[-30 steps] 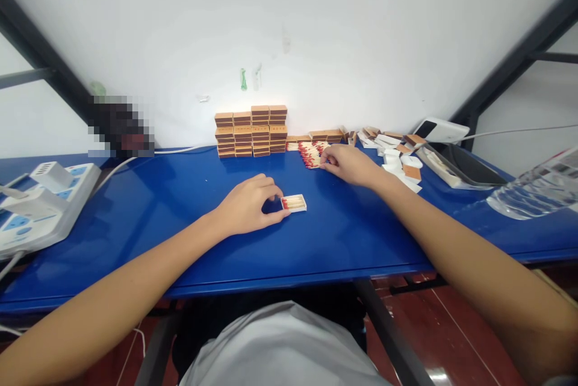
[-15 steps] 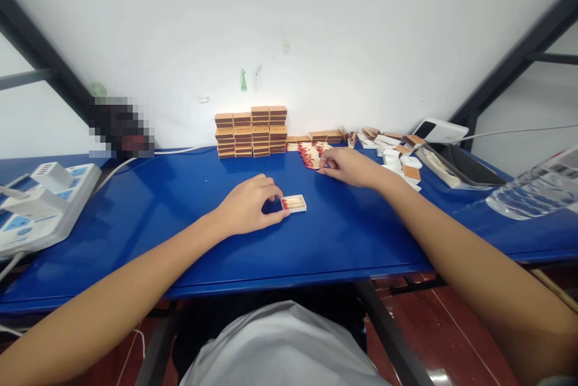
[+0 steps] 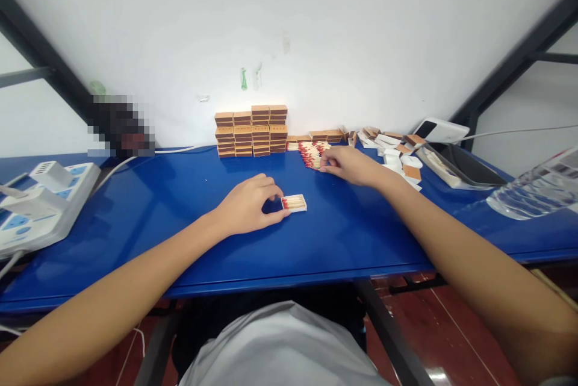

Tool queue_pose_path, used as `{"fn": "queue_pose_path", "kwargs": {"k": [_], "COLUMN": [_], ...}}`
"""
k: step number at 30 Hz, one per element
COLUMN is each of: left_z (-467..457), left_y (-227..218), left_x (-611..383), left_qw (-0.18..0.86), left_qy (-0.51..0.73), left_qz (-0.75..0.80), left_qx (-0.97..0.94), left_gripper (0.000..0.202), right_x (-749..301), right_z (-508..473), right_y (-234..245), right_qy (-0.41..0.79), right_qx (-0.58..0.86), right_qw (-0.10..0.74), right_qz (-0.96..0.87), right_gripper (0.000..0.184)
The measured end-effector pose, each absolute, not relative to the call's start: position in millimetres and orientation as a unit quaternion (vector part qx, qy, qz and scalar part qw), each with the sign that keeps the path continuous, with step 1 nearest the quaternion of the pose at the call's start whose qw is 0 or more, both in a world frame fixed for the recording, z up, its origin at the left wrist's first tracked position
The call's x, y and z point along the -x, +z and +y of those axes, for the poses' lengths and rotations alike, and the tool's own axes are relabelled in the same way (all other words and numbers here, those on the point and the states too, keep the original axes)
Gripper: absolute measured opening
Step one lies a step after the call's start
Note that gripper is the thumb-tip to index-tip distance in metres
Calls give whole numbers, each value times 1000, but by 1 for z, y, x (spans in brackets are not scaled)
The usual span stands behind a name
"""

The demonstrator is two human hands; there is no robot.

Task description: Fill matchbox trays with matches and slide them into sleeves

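My left hand (image 3: 253, 204) grips the left end of a small white matchbox tray (image 3: 306, 206) between thumb and fingers. Inside the tray lie several matches (image 3: 295, 200), their red heads toward my left hand. My right hand (image 3: 345, 164) is at the right edge of a heap of loose red-headed matches (image 3: 313, 153). Its thumb and fingers are curled into a pinch, and whatever may be between the tips is too small to make out. Left of the heap, closed matchboxes (image 3: 251, 133) stand in stacked columns against the wall.
Torn matchbox pieces (image 3: 392, 154) lie right of the heap. Farther right are a white device (image 3: 441, 130), a dark phone-like slab in a tray (image 3: 474, 168) and a clear plastic bottle (image 3: 528, 190). A power strip (image 3: 67, 223) with plugs occupies the blue table's (image 3: 217, 262) left end.
My right hand's fingers have shifted very slightly at the edge of the match heap. My left hand and the tray have stayed in place.
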State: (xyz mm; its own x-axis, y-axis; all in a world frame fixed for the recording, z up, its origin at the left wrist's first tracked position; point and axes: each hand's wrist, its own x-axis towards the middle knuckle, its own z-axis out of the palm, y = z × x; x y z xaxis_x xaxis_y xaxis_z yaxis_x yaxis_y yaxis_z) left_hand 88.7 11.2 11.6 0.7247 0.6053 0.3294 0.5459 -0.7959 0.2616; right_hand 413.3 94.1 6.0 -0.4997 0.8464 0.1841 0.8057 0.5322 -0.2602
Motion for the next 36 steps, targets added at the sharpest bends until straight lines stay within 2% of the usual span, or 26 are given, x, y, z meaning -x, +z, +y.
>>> {"fn": "queue_pose_path", "kwargs": {"k": [25,36], "left_z": [11,11], "left_y": [11,13], "left_x": [-88,-88], "left_qw": [73,75], "left_qy": [190,187], "left_qz": [321,324], "left_qx": [-925,-924], "left_gripper": [29,29], "right_x": [-409,-412], "right_z": [82,85], "right_y": [14,15], "right_qy": [74,95], "right_qx": [526,510], "right_qw": [82,95], "right_qz": [-843,-849], "right_gripper": [19,17]}}
